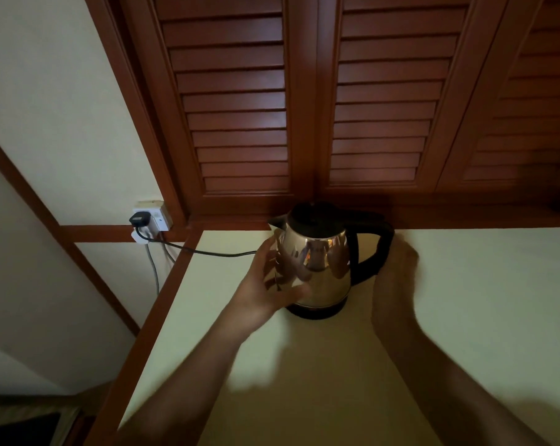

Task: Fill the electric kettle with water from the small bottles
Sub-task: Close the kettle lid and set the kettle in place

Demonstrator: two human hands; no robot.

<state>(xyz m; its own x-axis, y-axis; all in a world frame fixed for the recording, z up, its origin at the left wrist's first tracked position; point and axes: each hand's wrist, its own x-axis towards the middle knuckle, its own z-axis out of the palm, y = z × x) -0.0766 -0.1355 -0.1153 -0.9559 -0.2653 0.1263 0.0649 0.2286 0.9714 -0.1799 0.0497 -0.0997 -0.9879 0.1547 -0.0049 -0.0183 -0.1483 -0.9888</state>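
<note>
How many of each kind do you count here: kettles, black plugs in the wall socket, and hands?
Kettle: 1
Black plug: 1
Hands: 2 (left hand, right hand)
Total: 4

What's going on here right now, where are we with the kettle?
A person has both hands at the steel kettle, which stands on the cream counter. The left hand lies open against its spout side; the right hand is at the black handle, too blurred to tell whether it grips. The lid is down, the cord runs to the wall socket, and no bottles are in view.
</note>
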